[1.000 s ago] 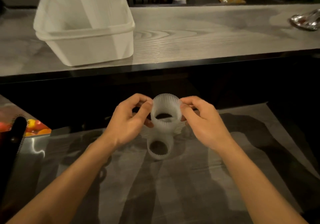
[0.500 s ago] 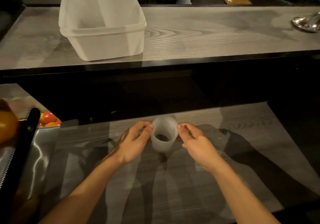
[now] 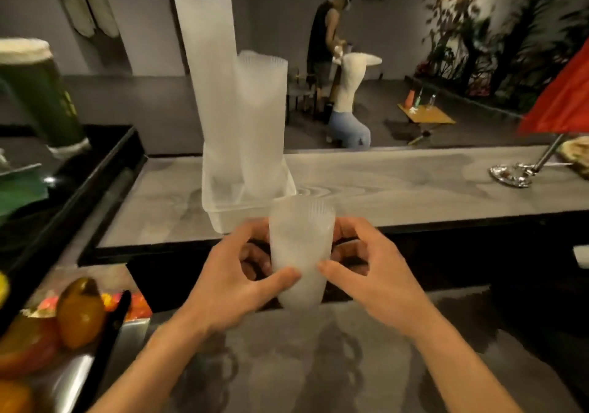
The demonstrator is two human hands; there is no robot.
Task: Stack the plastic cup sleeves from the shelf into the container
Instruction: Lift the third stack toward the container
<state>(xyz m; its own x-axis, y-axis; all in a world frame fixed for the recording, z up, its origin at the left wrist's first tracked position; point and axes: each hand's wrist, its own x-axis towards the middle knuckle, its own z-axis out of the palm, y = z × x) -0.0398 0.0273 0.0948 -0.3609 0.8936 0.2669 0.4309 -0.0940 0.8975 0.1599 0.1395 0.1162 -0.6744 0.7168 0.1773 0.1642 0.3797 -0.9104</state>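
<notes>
A short stack of translucent ribbed cup sleeves (image 3: pixel 299 253) stands upright between my hands, lifted above the lower shelf (image 3: pixel 318 358). My left hand (image 3: pixel 236 278) grips its left side, thumb across the front. My right hand (image 3: pixel 366 272) grips its right side, thumb on the front too. Just beyond, on the grey counter (image 3: pixel 398 186), sits the clear plastic container (image 3: pixel 229 218). Two tall stacks of sleeves (image 3: pixel 242 103) rise out of it, the left one higher.
Left of me lie fruit (image 3: pixel 79 310) and black tongs (image 3: pixel 105 333) on a metal tray. A black tray (image 3: pixel 79 170) with a green cylinder is at the back left. A chrome stand (image 3: pixel 513 173) sits on the counter's right. Two people are in the room behind.
My hands have lifted the sleeve stack off the lower shelf up toward the counter. My view has tilted up, so the tall stacks and the room behind show.
</notes>
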